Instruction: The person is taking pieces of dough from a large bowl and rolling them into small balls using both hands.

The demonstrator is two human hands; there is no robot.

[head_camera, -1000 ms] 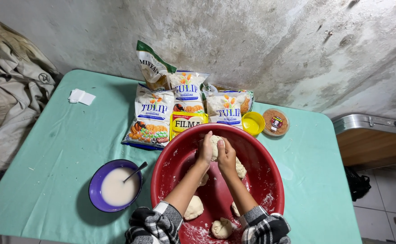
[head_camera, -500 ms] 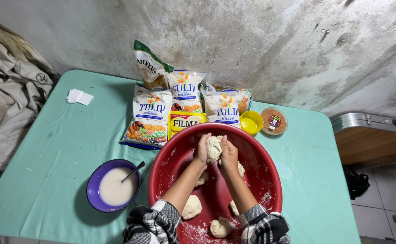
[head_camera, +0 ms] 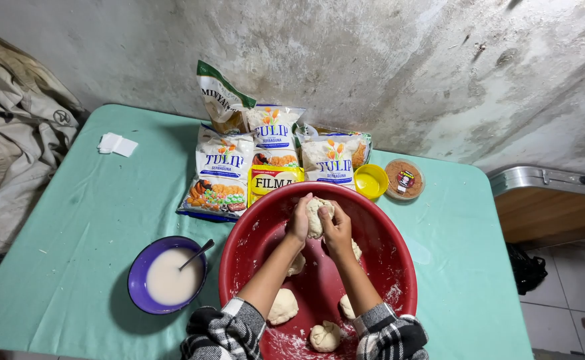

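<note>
a: ok going left to right, what's on that table?

b: far left there's a heap of pale cloth (head_camera: 12, 133) hanging off the edge of the green table (head_camera: 72, 213). a little folded white paper (head_camera: 117, 144) lies near the back. closer to the front sits a purple bowl (head_camera: 166, 275) of milky white liquid with a spoon (head_camera: 196, 255) leaning in it.

a: and the bags?

b: three white flour bags (head_camera: 222, 175) plus a green-topped pouch (head_camera: 220, 98) against the wall, a yellow packet (head_camera: 272, 181) just behind the basin rim. further right, a yellow lid (head_camera: 371, 181) and a small round brown tub (head_camera: 404, 179), side by side.

a: hands?

b: both are over the big red basin (head_camera: 392, 260). the left hand (head_camera: 300, 220) is cupped around the left side of a dough lump (head_camera: 316, 215), fingers curled on it. the right hand (head_camera: 336, 230) is pressed against the other side, so the lump is squeezed between the two palms, held up above the basin floor near the far rim.

a: anything else inside?

b: yeah, several more dough balls (head_camera: 282, 307) on the floury bottom, nearer the person. checked sleeves (head_camera: 229, 330) at the bottom edge.
</note>
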